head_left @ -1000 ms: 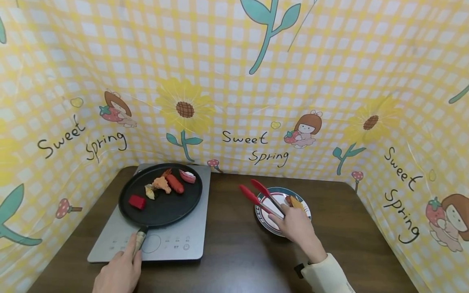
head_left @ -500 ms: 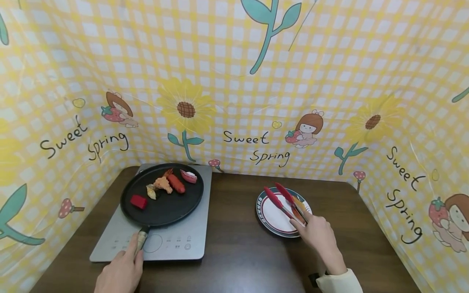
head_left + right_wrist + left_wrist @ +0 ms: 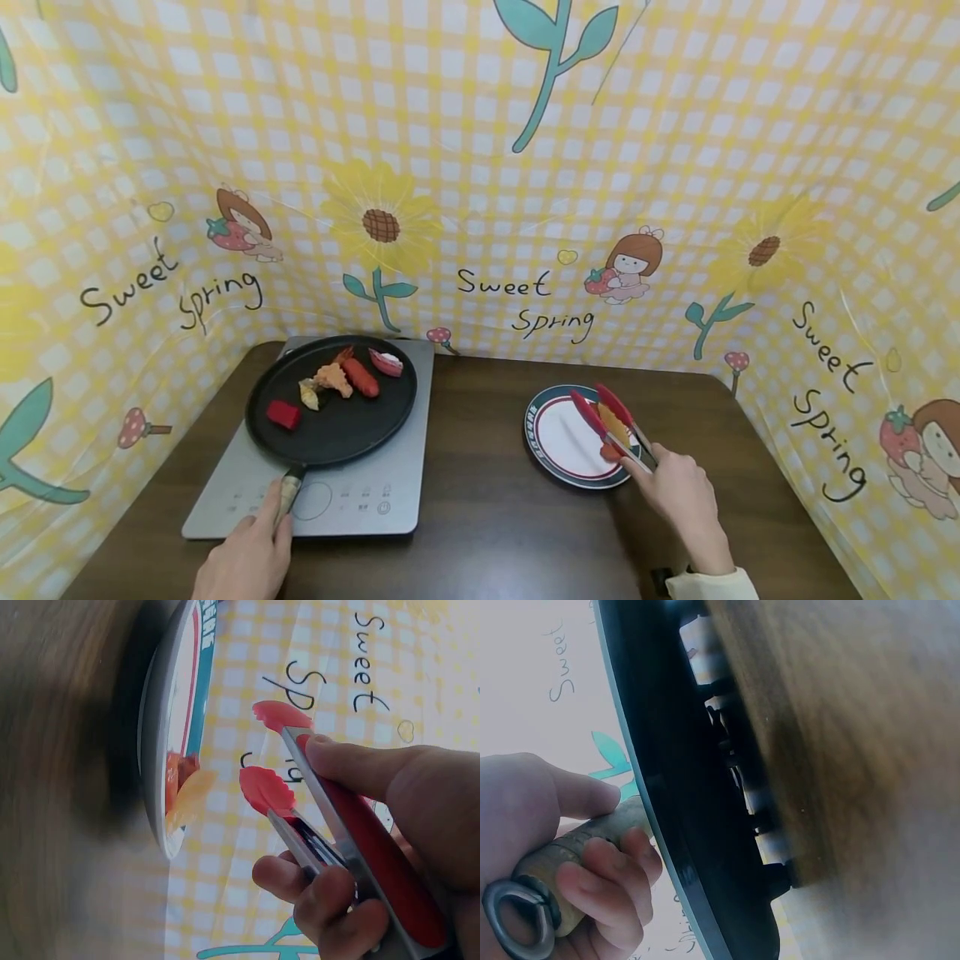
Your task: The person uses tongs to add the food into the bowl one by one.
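My left hand [image 3: 243, 554] grips the handle [image 3: 574, 851] of a round black frying pan [image 3: 337, 437]; a metal ring hangs at the handle's end. My right hand [image 3: 682, 496] holds red-tipped metal tongs [image 3: 382, 866], thumb on one arm and fingers around the other. The tongs' tips stand apart with nothing between them, above the right side of a white plate [image 3: 558, 442] with a dark green rim. On that side of the plate lie a golden-brown food piece [image 3: 613, 423] and a reddish-orange piece [image 3: 610, 452], partly covered by the tongs in the head view.
The pan sits on a silver induction cooker [image 3: 397, 504]. Inside it are a red block [image 3: 282, 414], a small yellowish piece [image 3: 309, 394], a fried piece [image 3: 333, 380], a red sausage-like piece [image 3: 363, 379] and a pink-and-white piece [image 3: 386, 362]. A checked cloth [image 3: 480, 208] surrounds the wooden table [image 3: 480, 475].
My right hand has moved the tongs right and toward me, from the plate's left edge to over the food at its right side. My left hand stays on the pan handle.
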Action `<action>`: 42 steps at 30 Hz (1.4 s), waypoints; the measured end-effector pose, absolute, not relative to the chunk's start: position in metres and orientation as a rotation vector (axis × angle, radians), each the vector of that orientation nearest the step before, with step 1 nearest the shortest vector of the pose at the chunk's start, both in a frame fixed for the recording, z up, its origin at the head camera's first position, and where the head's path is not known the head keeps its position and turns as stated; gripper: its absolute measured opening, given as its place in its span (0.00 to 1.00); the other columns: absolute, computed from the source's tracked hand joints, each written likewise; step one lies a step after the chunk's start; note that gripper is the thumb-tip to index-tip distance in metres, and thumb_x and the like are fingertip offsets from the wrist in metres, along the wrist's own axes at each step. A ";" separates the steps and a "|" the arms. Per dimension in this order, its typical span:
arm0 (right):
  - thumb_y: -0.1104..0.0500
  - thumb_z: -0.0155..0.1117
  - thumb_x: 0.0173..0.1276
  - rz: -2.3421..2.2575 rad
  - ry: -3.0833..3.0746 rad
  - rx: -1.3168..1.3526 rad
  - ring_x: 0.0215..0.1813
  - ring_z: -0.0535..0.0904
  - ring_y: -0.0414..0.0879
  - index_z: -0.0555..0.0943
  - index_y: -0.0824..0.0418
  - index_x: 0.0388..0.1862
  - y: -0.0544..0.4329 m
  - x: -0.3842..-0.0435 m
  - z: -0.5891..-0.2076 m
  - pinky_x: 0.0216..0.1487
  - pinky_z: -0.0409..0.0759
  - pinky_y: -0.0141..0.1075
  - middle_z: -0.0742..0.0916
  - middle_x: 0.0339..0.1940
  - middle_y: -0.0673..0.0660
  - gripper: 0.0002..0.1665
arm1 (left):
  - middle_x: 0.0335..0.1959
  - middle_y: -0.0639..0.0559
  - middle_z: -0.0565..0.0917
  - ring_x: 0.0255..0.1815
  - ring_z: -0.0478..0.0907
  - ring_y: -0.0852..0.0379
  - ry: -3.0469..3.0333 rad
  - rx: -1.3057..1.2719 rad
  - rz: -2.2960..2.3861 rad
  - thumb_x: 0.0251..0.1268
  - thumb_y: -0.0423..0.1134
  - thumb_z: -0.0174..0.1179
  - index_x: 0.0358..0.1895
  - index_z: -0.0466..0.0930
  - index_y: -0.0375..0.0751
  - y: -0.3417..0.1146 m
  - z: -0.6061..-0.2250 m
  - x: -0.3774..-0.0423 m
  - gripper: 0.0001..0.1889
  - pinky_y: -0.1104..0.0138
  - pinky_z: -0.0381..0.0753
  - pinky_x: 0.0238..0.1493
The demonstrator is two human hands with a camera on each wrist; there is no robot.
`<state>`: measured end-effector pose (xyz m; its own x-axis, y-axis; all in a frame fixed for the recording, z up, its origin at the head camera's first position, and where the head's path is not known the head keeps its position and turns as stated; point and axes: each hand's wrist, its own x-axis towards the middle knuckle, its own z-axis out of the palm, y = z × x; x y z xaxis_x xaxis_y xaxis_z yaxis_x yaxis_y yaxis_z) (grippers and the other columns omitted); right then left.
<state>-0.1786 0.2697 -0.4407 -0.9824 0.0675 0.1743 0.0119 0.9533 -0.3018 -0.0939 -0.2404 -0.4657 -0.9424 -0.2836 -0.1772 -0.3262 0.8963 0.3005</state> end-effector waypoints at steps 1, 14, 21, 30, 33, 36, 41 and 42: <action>0.38 0.66 0.58 0.444 -2.934 -0.068 0.25 0.79 0.62 0.80 0.66 0.45 0.271 -0.178 -0.441 0.21 0.72 0.53 0.82 0.28 0.68 0.33 | 0.33 0.37 0.78 0.25 0.77 0.37 2.937 -0.473 0.496 0.71 0.48 0.48 0.70 0.54 0.36 -0.241 -0.466 -0.094 0.31 0.45 0.73 0.28; 0.28 0.60 0.55 0.390 -3.049 -0.158 0.25 0.78 0.61 0.78 0.70 0.47 0.283 -0.178 -0.437 0.22 0.72 0.52 0.81 0.26 0.68 0.46 | 0.33 0.37 0.78 0.25 0.77 0.37 2.939 -0.480 0.505 0.71 0.48 0.48 0.70 0.54 0.36 -0.240 -0.465 -0.095 0.31 0.45 0.73 0.28; 0.33 0.64 0.56 0.347 -3.068 -0.149 0.24 0.77 0.60 0.80 0.69 0.40 0.286 -0.177 -0.434 0.23 0.73 0.53 0.81 0.25 0.67 0.38 | 0.35 0.33 0.78 0.26 0.77 0.36 2.937 -0.478 0.495 0.71 0.48 0.48 0.70 0.54 0.36 -0.239 -0.465 -0.095 0.31 0.44 0.73 0.29; 0.35 0.63 0.59 0.346 -3.051 -0.106 0.23 0.78 0.62 0.77 0.64 0.23 0.291 -0.175 -0.434 0.22 0.72 0.54 0.81 0.22 0.66 0.32 | 0.34 0.33 0.78 0.25 0.77 0.36 2.940 -0.474 0.490 0.71 0.47 0.48 0.70 0.54 0.35 -0.240 -0.466 -0.095 0.31 0.45 0.73 0.28; 0.36 0.63 0.60 0.355 -3.049 -0.091 0.23 0.78 0.61 0.77 0.64 0.22 0.291 -0.176 -0.434 0.22 0.72 0.53 0.81 0.22 0.66 0.30 | 0.35 0.32 0.77 0.25 0.77 0.36 2.941 -0.469 0.493 0.71 0.47 0.48 0.70 0.53 0.35 -0.240 -0.465 -0.096 0.31 0.45 0.73 0.28; 0.37 0.63 0.61 0.363 -3.054 -0.090 0.23 0.78 0.61 0.76 0.63 0.22 0.292 -0.176 -0.434 0.22 0.72 0.53 0.80 0.22 0.65 0.30 | 0.35 0.32 0.77 0.25 0.77 0.36 2.934 -0.469 0.493 0.71 0.47 0.47 0.70 0.53 0.34 -0.240 -0.464 -0.096 0.31 0.45 0.73 0.28; 0.34 0.60 0.61 0.371 -3.067 -0.089 0.22 0.77 0.59 0.74 0.62 0.20 0.294 -0.177 -0.435 0.22 0.72 0.53 0.80 0.21 0.64 0.32 | 0.36 0.31 0.77 0.25 0.77 0.36 2.930 -0.466 0.499 0.71 0.48 0.47 0.71 0.53 0.35 -0.240 -0.464 -0.095 0.31 0.45 0.73 0.27; 0.34 0.60 0.61 0.376 -3.070 -0.091 0.22 0.77 0.58 0.74 0.61 0.19 0.295 -0.178 -0.435 0.22 0.72 0.52 0.79 0.21 0.64 0.32 | 0.36 0.31 0.77 0.25 0.77 0.36 2.930 -0.464 0.500 0.71 0.48 0.47 0.71 0.53 0.35 -0.240 -0.464 -0.095 0.31 0.45 0.73 0.27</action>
